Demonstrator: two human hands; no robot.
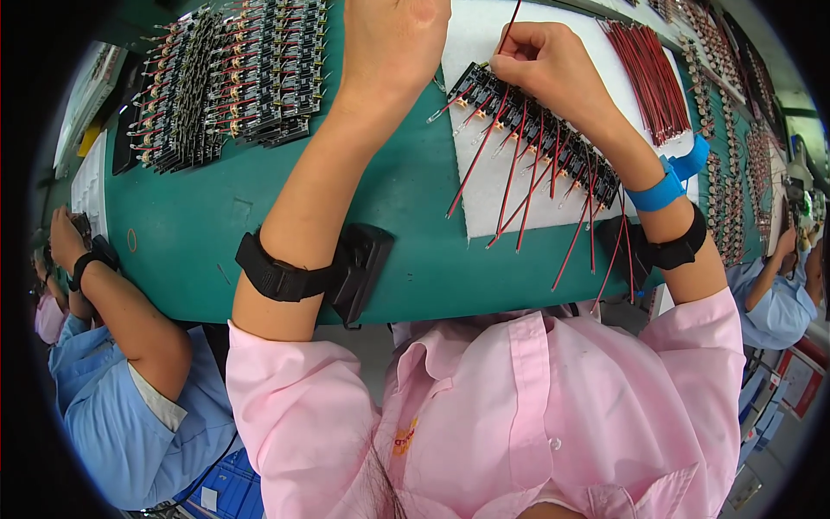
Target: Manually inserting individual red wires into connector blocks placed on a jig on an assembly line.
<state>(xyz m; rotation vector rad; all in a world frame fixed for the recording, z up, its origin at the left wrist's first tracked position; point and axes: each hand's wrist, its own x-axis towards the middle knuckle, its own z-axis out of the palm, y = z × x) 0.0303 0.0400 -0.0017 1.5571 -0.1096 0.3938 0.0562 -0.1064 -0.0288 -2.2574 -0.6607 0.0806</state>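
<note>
My left hand [394,41] reaches up past the top edge, so its fingers are cut off from view. My right hand [546,59] is closed in a pinch on a thin red-and-black wire [513,24] that rises out of the picture. Just below those fingers a strip of black circuit boards [534,128] lies slantwise on a white foam sheet [474,212]. Several red-and-black wires [511,186] hang from the strip toward me, and small clear LED-like parts stick out along the same edge.
A bundle of red-and-black wires [648,82] lies on the foam at the right. Stacked board strips [233,82] sit at the far left of the green table [199,251]. Co-workers in blue sleeves [130,406] sit at both sides. Black straps [281,272] circle my forearms.
</note>
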